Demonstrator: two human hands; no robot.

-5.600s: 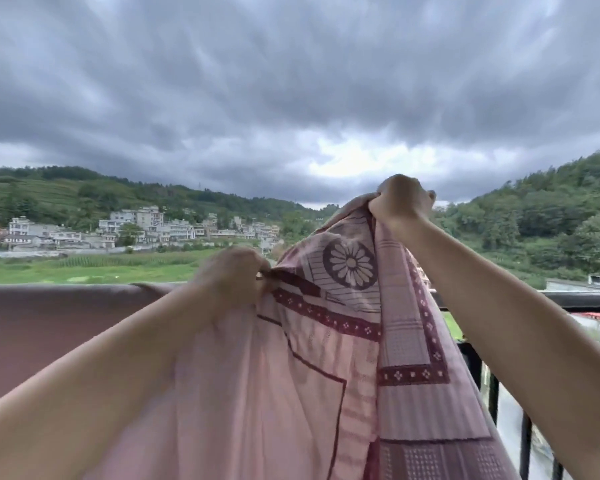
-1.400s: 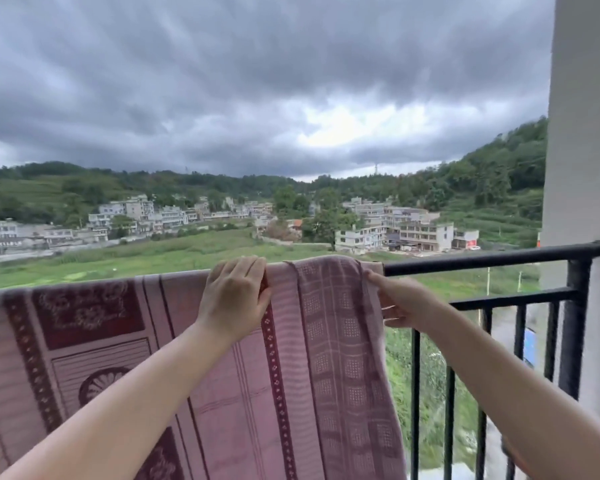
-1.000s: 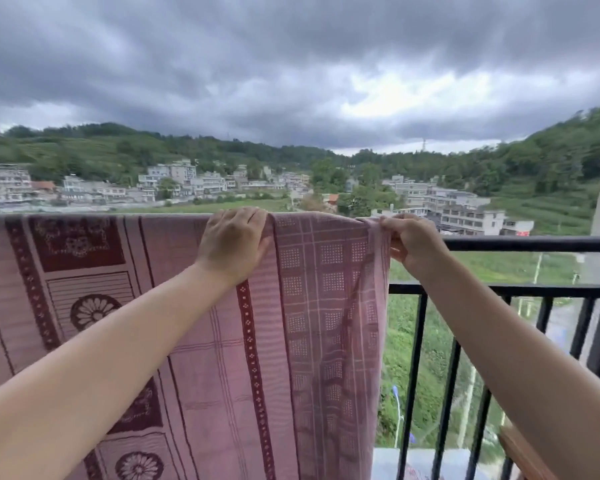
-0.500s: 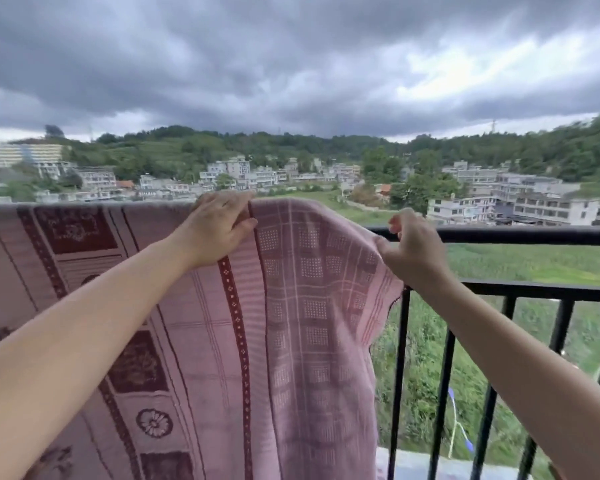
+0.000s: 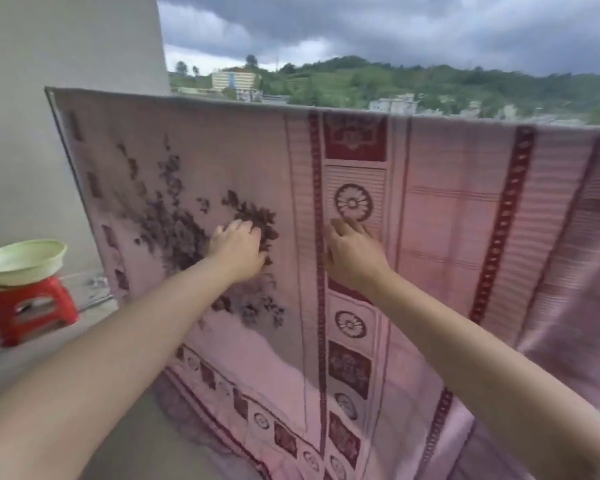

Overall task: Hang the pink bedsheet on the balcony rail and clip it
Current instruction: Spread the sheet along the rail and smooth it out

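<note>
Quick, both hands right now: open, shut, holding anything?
Left hand: open, fingers resting on the bedsheet.
Right hand: open, fingers pressing the bedsheet.

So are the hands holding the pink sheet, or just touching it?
Just touching. The left hand and the right hand lie on the hanging face of the pink bedsheet, around its middle; no fingers visibly curl round the cloth.

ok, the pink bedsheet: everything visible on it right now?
The pink woven bedsheet with maroon flower and medallion bands hangs draped over the balcony rail, spread wide, its lower edge pooling on the floor. The left hand and right hand rest on its face, fingers slightly bent. No clips are visible.
</note>
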